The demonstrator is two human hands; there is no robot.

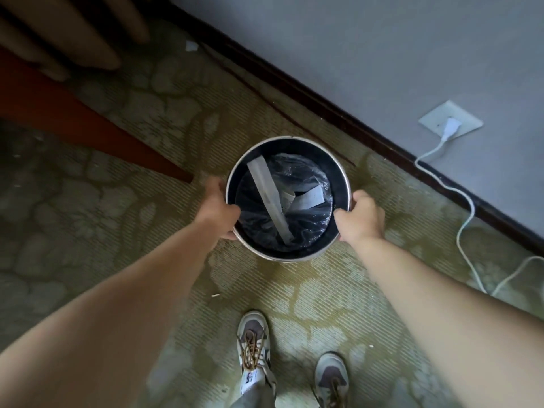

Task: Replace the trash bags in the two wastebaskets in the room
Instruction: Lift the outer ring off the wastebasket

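A round wastebasket (341, 172) with a silver rim and black inside stands on the carpet near the wall. Inside it lies a crumpled black trash bag (312, 222) holding white paper strips (269, 192). My left hand (217, 206) grips the rim on its left side, thumb over the edge. My right hand (360, 217) grips the rim on the right side, thumb inside the rim. Both arms reach down from the bottom of the view.
A red-brown furniture leg (88, 125) slants in from the left, ending close to the basket. A dark baseboard (353, 119) runs along the grey wall. A white plug and cable (447, 172) trail from a wall socket at right. My two shoes (256, 354) stand below the basket.
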